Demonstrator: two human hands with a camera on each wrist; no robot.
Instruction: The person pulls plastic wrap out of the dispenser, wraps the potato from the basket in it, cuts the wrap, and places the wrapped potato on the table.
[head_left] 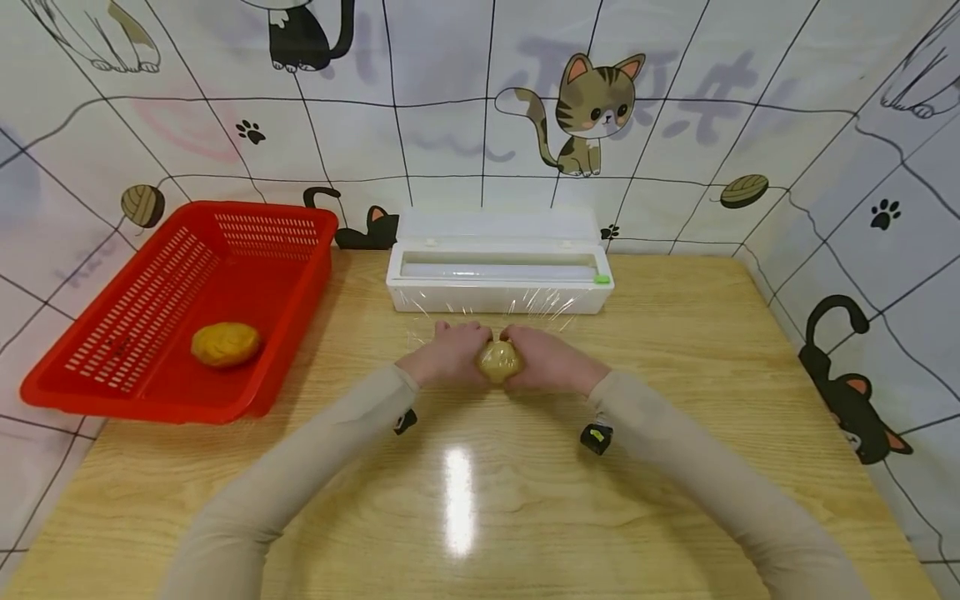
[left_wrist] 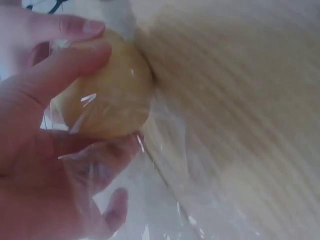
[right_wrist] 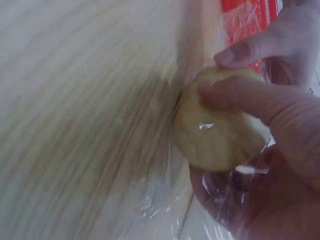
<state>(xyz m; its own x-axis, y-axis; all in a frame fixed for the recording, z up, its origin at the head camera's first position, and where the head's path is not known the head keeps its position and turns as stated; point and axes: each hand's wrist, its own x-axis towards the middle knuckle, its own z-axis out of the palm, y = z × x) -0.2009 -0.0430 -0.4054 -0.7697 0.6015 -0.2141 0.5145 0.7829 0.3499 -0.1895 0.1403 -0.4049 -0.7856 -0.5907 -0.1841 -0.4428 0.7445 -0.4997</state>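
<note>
A rounded yellow lump, potato-like in shape, sits between both hands in front of the white box. Clear plastic wrap covers it, glinting and creased, and spreads out past the fingers. My left hand grips the lump from the left, thumb on top and fingers beneath the film. From the other side my right hand holds it, its thumb pressed on the lump's surface. In the head view the wrap stretches from the hands to the front of the white wrap dispenser.
To the left stands a red plastic basket with slotted walls, a second yellow lump inside. The dispenser's lid is raised, showing a roll. A cat-patterned sheet hangs behind the wooden table.
</note>
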